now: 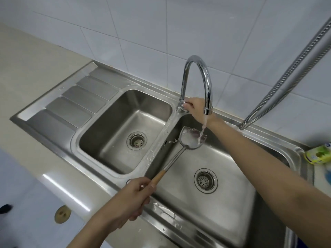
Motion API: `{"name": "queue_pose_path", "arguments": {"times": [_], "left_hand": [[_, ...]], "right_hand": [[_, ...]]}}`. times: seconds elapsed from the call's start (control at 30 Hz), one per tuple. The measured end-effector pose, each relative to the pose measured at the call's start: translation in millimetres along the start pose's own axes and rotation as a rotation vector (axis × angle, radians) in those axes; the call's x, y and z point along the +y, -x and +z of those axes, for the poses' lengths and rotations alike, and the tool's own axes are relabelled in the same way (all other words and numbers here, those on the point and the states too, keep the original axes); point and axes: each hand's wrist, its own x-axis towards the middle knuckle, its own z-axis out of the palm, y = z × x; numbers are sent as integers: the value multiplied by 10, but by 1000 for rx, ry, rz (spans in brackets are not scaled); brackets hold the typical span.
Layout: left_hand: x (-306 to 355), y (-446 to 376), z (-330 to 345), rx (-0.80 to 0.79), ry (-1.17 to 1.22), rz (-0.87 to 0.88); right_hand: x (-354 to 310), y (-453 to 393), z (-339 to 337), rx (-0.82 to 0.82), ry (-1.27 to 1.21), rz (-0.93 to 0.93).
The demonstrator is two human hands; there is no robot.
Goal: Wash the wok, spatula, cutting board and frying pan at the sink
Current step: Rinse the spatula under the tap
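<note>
One steel spatula [192,139] with a wooden handle sits blade-up under the running faucet [197,83] over the right of two sink [125,178] basins, its handle gripped by the left hand [132,197] while the outstretched right hand [194,109] clasps the faucet base.

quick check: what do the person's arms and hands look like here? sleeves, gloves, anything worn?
Both arms are bare as far as the frame shows: no sleeve, glove, watch, bracelet or ring is visible on the left hand or the right hand. No markings or bandages show. The right forearm shows up to the frame edge, the left only up to mid-forearm, so upper sleeves can't be ruled out.
</note>
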Motion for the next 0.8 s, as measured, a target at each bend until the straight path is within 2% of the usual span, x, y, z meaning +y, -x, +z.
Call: {"name": "queue_pose_path", "arguments": {"times": [0.03,0.07,0.17,0.23,0.3,0.4,0.5,0.8], "left_hand": [[2,2,4,-2,-9,-3],[9,9,15,-5,-14,-5],[41,40,68,-16,-28,2],[63,55,113,-24,-53,11],[73,64,151,-29,-69,25],[69,83,200,-29,-70,28],[47,96,223,-25,-98,30],[-135,117,169,-29,-252,191]], "right_hand": [[-41,154,-43,13,-83,15],[-80,351,-75,82,-124,107],[256,750,144,299,-85,325],[409,1104,324,367,-316,570],[408,1432,468,406,-619,730],[327,1786,610,349,-804,785],[227,1928,639,305,-929,711],[99,1845,631,284,-862,718]]}}
